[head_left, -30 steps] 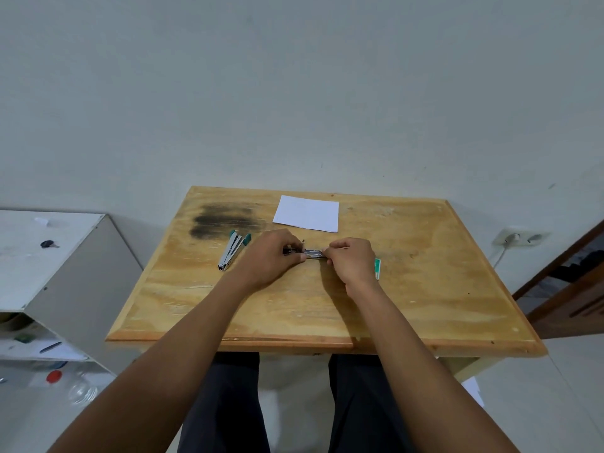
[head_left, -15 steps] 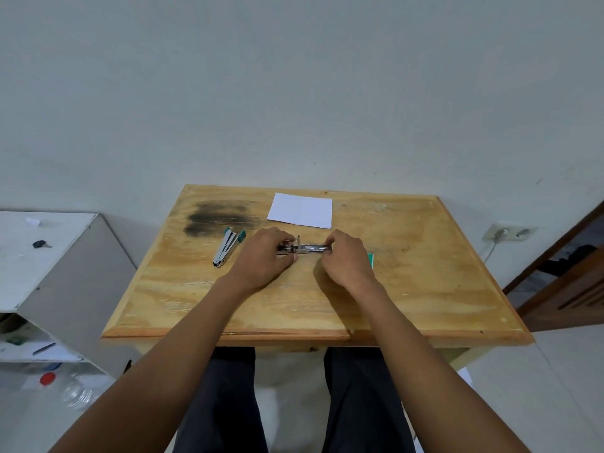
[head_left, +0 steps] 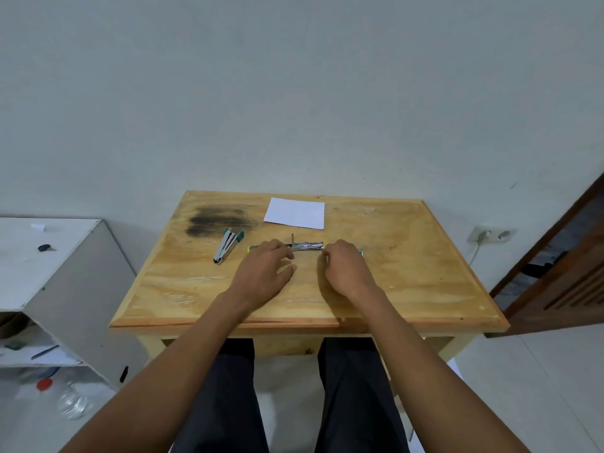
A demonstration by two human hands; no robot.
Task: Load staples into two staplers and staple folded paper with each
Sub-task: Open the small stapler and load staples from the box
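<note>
My left hand (head_left: 266,271) and right hand (head_left: 346,271) are apart on the desk (head_left: 408,273), one at each end of the open stapler (head_left: 307,246). It lies flat across the middle of the desk, its metal channel stretched out sideways, with a thin pin standing up near its left end. My left hand is loose, thumb spread away from the fingers, and the fingertips rest at the stapler's left end. My right hand has its fingers curled under at the stapler's right end. Whether they pinch anything I cannot tell, because the knuckles hide the tips. A bit of green shows just past that hand (I cannot make out what it belongs to).

The second stapler (head_left: 227,246), silver with green ends, lies closed to the left of my left hand, angled toward a dark stain (head_left: 215,220) on the wood. The paper (head_left: 295,213) lies flat beyond the open stapler, near the desk's far edge, touching neither stapler.

A white shelf (head_left: 49,256) stands to the left, with a clear bottle (head_left: 70,400) on the floor beside it. A wall socket (head_left: 490,233) sits to the right.
</note>
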